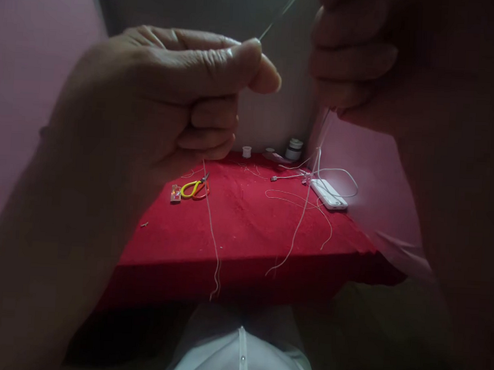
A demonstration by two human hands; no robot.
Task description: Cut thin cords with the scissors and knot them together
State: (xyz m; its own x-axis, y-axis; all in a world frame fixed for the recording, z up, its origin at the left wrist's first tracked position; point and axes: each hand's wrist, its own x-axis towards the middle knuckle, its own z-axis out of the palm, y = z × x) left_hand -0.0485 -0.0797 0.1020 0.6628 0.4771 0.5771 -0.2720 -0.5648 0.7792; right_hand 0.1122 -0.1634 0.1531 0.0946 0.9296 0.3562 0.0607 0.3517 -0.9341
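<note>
- Hovering high above red cloth table [248, 229], both hands close to camera; front edge of table near lap, walls tight at left and back, bare cloth in the middle.
- Left hand [152, 103]: fingers curled in, thumb pressed on forefinger, pinching thin needle [281, 13].
- Needle long axis slanted, running up and right from pinch toward top edge.
- White thread [211, 227] dropped from under left fist, hanging past front edge of table.
- Right hand [361, 58]: fingers bunched closed, second thread [301, 215] trailing down from it; exact grip hard to tell, dark.
- Yellow scissors [194, 189], white phone [328, 193], spools [293, 149] well apart from hands, toward back.
</note>
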